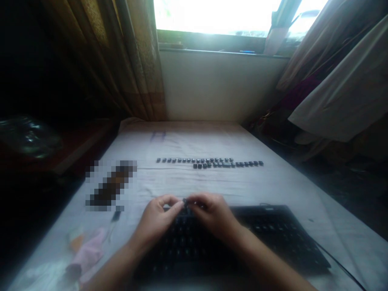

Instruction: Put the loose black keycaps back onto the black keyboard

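Note:
A black computer keyboard lies on the pale cloth in front of me, with part of it behind my hands and forearms. Over its far edge, my left hand pinches a small dark keycap between thumb and index finger. From the other side, the curled fingers of my right hand close on the same small piece. Blur hides the keycap's details. Beyond my hands, several loose black keycaps stand in a long row, and a second row of keycaps runs just nearer, further to the right.
A pixelated dark brown object lies on the left, near a small black item and a pink cloth. The keyboard cable trails off at right. Curtains and a bright window are behind the bed.

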The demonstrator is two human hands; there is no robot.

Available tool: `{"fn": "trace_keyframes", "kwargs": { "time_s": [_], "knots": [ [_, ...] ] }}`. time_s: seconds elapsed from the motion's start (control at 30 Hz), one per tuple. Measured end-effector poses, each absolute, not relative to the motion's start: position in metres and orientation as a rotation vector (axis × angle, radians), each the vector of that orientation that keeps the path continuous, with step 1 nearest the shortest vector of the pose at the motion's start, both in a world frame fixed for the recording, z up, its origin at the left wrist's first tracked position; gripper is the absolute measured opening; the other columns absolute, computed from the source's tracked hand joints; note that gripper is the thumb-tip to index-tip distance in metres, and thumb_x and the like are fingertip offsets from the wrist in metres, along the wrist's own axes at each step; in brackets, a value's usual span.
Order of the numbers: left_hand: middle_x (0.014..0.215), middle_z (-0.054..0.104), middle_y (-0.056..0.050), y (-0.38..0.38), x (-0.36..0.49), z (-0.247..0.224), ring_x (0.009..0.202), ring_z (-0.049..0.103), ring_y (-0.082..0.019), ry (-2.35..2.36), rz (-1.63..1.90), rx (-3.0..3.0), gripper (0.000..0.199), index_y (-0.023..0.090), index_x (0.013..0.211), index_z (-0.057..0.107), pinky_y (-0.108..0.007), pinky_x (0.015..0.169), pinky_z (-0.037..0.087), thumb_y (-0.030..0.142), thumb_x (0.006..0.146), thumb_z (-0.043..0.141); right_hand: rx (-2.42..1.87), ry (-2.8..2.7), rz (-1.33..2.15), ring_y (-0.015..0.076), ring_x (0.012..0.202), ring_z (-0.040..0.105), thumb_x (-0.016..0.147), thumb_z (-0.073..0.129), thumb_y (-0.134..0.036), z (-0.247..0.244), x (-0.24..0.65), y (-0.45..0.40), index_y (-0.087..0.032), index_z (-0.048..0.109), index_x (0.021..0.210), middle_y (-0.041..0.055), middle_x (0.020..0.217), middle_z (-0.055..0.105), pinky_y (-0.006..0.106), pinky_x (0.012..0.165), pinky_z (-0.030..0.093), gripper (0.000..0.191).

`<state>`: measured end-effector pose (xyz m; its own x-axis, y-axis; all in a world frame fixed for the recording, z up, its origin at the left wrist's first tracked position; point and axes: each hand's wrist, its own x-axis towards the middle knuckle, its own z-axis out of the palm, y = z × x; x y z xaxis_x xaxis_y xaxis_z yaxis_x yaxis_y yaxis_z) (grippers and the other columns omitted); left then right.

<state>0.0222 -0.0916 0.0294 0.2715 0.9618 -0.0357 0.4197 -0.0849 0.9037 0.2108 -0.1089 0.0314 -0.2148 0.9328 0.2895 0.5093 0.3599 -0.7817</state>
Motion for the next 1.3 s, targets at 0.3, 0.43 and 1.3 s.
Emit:
{"fn": "trace_keyframes", "kwargs": {
  "time_s": [0.3, 0.43, 1.3],
  "knots": [
    [0.082, 0.073, -0.002, -0.095, 0.020, 0.023, 0.086, 0.066, -0.024, 1.351, 0.862, 1.873, 0.023, 0.023, 0.076, 0.073, -0.037, 0.087, 0.048, 0.042, 0.084, 0.061, -1.357, -1.956, 0.703, 0.0152, 0.074, 0.065, 0.081, 0.066, -0.020, 0.035, 0.218, -0.111, -0.022, 0.073, 0.095, 0.0031, 0.086, 0.073, 0.027, 0.073, 0.052, 0.016],
    [0.088, 0.072, -0.002, -0.099, 0.008, 0.022, 0.091, 0.063, -0.025, 1.327, 0.902, 2.011, 0.016, 0.027, 0.085, 0.073, -0.044, 0.096, 0.040, 0.039, 0.083, 0.063, -1.454, -2.047, 0.772, 0.0163, 0.081, 0.064, 0.078, 0.069, -0.018, 0.036, 0.231, -0.116, -0.025, 0.076, 0.097, 0.0031, 0.091, 0.068, 0.028, 0.075, 0.051, 0.022],
    [0.110, 0.063, -0.005, -0.129, 0.008, 0.012, 0.107, 0.054, -0.025, 1.000, 0.825, 2.799, 0.027, 0.029, 0.116, 0.067, -0.045, 0.102, 0.033, 0.029, 0.093, 0.054, -1.456, -2.203, 0.741, 0.0177, 0.081, 0.065, 0.082, 0.070, -0.025, 0.026, 0.230, -0.127, -0.024, 0.076, 0.106, 0.0048, 0.090, 0.070, 0.028, 0.073, 0.050, 0.025]
  ]
}}
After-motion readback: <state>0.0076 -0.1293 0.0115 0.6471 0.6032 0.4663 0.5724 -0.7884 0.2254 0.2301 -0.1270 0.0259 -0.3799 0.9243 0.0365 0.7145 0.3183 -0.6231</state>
